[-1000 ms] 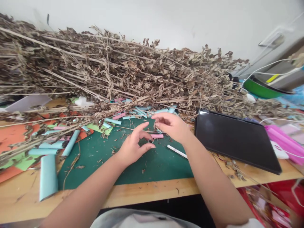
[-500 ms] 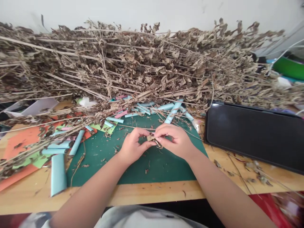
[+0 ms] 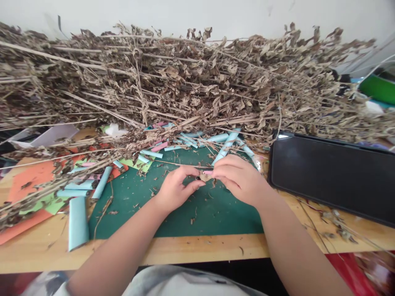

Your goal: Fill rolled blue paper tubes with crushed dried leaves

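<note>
My left hand [image 3: 175, 189] and my right hand [image 3: 240, 179] meet over the green cutting mat [image 3: 173, 213], fingertips pinched together. Between them sits a small piece of dried leaf [image 3: 204, 177] and what looks like a small pink paper roll, partly hidden by the fingers. A thin dry stalk [image 3: 175, 164] runs across the mat just behind my left hand. Both hands are closed in a pinch on the leaf piece.
A big heap of dried stalks and leaves [image 3: 185, 86] fills the back of the wooden table [image 3: 197, 250]. Several blue and pink paper rolls [image 3: 77, 222] lie left and behind. A black tablet [image 3: 333, 176] lies at right. Orange paper [image 3: 27, 181] covers the left.
My hands came together from apart and pinched a dried leaf piece; since half a second ago they shifted slightly up and right. The view moved left.
</note>
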`<state>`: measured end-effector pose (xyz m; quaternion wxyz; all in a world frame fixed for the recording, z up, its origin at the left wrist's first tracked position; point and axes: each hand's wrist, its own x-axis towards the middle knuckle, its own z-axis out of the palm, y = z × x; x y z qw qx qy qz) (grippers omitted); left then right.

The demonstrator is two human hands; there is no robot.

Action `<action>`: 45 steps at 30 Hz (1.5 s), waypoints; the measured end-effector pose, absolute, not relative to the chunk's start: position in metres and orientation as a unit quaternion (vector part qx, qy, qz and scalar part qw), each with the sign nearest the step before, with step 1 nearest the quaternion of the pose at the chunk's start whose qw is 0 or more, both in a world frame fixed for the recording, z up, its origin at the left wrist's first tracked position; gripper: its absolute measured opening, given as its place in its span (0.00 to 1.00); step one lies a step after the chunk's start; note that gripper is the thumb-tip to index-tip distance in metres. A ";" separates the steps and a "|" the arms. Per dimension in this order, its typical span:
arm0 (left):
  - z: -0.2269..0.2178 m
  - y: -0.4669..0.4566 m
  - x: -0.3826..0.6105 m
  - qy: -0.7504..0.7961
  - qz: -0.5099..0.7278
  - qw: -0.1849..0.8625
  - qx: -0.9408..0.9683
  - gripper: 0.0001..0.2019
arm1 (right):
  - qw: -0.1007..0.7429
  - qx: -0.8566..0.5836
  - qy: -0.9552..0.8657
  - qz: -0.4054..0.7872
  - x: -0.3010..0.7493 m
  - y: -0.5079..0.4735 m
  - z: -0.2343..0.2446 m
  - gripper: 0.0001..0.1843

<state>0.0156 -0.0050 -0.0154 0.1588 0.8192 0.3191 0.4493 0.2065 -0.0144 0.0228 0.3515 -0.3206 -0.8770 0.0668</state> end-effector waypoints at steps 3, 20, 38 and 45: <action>-0.014 -0.004 0.015 0.291 0.440 0.169 0.833 0.06 | 0.330 -0.325 -0.885 0.037 0.204 -0.016 0.024 0.10; -0.007 -0.005 0.015 0.290 0.433 0.180 0.834 0.03 | 0.355 -0.393 -0.811 0.247 0.187 -0.014 0.008 0.09; -0.004 -0.007 0.016 0.351 0.419 0.213 0.810 0.01 | 0.409 -0.368 -0.803 0.229 0.187 -0.011 0.002 0.05; -0.006 -0.007 0.014 0.349 0.400 0.249 0.810 0.03 | 0.427 -0.338 -0.833 0.095 0.186 -0.013 -0.001 0.07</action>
